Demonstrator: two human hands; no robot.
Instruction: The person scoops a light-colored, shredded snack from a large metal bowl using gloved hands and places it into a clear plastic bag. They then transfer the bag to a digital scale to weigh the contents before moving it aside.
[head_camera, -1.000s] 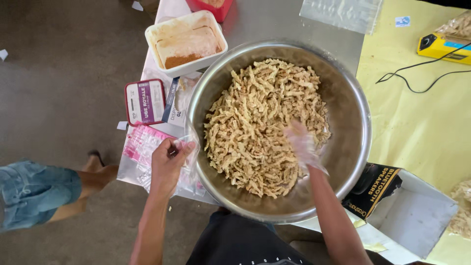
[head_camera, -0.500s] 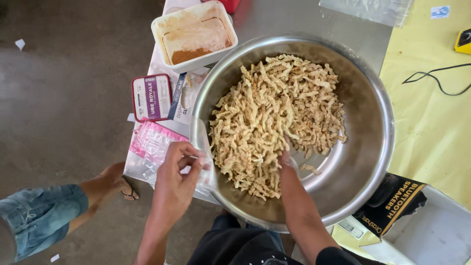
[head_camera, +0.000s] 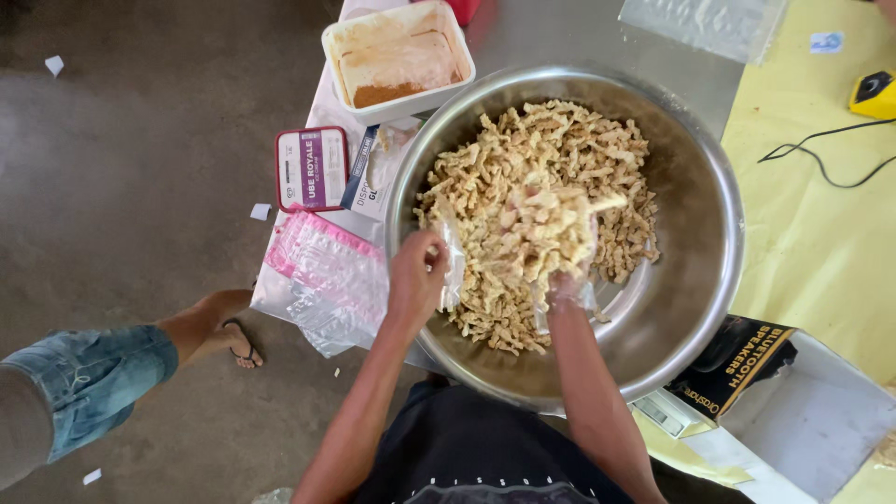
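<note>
a large steel mixing bowl (head_camera: 709,280) sits on the counter (head_camera: 560,37), holding a heap of pale, strip-shaped food pieces (head_camera: 551,168) spread over its far and middle floor; the near right part of the bowl floor is bare metal. the left hand (head_camera: 417,278) is at the bowl's near left rim, its grip closed on the edge of a clear plastic bag (head_camera: 455,266), pinching the film. the right hand (head_camera: 567,280) is inside the bowl, covered in thin clear plastic, its grip cupped and closed around a raised handful of the strips (head_camera: 546,229), held above the heap just beside the bag edge. to the left of the bowl on the counter lie a stack of clear bags with pink print (head_camera: 327,275), a small red-rimmed lidded tub (head_camera: 312,168) and, farther off, a white rectangular tub (head_camera: 397,61) with brown residue. to the right are a yellow sheet (head_camera: 821,243), a black cable (head_camera: 821,159), a yellow device (head_camera: 873,93) and a black carton (head_camera: 737,369). another person's leg in denim shorts (head_camera: 84,383) and a sandalled foot (head_camera: 241,343) stand on the concrete floor at left.
</note>
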